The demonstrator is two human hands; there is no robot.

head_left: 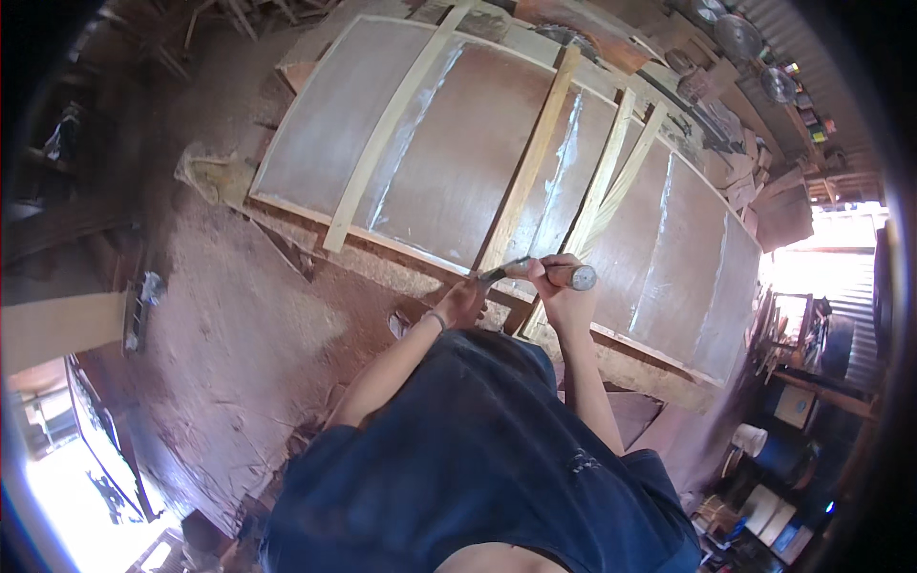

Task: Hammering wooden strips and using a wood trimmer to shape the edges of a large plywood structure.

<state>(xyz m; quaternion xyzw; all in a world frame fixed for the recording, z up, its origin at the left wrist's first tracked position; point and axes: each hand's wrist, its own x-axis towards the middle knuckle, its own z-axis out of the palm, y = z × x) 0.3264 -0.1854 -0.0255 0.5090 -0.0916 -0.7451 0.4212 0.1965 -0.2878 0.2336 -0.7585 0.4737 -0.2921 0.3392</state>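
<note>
My right hand [565,296] is closed round the wooden handle of a hammer-like tool [575,278], its round butt pointing up and right. The tool's dark metal end reaches left to my left hand [462,302], whose fingers are curled beside it. What the left fingers pinch is too small to make out. Both hands are at the near edge of a large brown panel [449,162] with a pale wooden frame. Just beyond my hands, a wooden strip [535,158] lies across the panel. Two more strips [604,172] lie to its right, close together at the near end.
Another pale strip [394,129] crosses the panel's left part. White glue-like streaks [656,239] run across the panel. Cloth or sacking [212,177] hangs at its left corner. A circular saw blade [566,38] is at the far edge. Dusty ground [220,353] spreads to the left.
</note>
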